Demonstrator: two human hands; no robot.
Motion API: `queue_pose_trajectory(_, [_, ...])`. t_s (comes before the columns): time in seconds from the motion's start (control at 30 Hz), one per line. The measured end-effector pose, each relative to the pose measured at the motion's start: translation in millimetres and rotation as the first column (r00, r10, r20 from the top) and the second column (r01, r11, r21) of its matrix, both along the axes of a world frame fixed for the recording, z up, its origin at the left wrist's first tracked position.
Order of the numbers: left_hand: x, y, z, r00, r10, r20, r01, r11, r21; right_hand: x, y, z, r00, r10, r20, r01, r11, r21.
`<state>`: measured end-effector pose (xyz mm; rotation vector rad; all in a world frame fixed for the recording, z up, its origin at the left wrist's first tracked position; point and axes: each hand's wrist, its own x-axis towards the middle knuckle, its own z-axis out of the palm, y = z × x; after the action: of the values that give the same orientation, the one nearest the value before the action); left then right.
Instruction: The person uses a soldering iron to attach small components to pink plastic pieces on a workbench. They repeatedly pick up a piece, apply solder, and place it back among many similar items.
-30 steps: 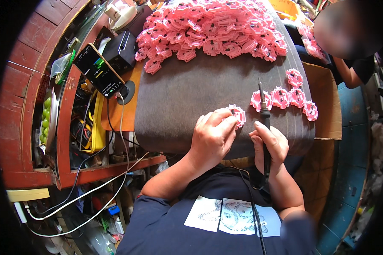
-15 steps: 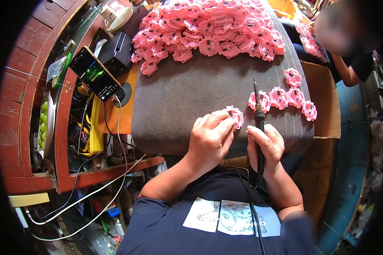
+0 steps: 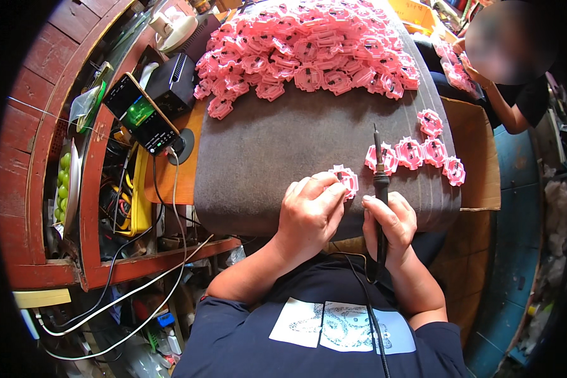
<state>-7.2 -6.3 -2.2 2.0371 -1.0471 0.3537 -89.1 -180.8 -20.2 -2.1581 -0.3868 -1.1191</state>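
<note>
Between the thumb and fingers of my left hand (image 3: 310, 208) is a pink plastic part (image 3: 344, 183) with a small dark piece in its middle, held at the near side of the dark grey work mat (image 3: 283, 151). My right hand (image 3: 394, 227) grips a soldering iron (image 3: 381, 186) by its black handle, tip pointing up and away from me. The iron's tip stands apart from the part in my left hand. Just beyond the iron lies a short row of similar pink parts (image 3: 410, 154), partly covered by its shaft. A large heap of pink parts (image 3: 309, 53) covers the far side.
At left, a phone (image 3: 140, 113) on a stand has a white cable plugged in, beside a black box (image 3: 172, 82). The iron's black cord (image 3: 370, 309) runs down over my shirt. A cardboard box (image 3: 479, 157) stands right of the mat; another person (image 3: 510, 94) sits at the far right.
My hands keep nearly the same pose and hold the same things. The whole view has shifted slightly. At the far right, the other person's hands have come up to the pink parts there.
</note>
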Motion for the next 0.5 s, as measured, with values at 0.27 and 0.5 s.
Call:
queue_pose_trajectory(0.27, [0, 0, -1, 1.000, 0.010, 0.015, -0.009, 1.000, -0.018, 1, 3, 0, 1.000, 0.004, 0.010, -0.004, 1.000, 0.002])
queue_pose_trajectory(0.5, [2, 1, -8, 1.000, 0.005, 0.005, -0.005, 0.990, -0.140, -1, 5, 12, 0.999, -0.036, -0.017, 0.036, 0.999, -0.028])
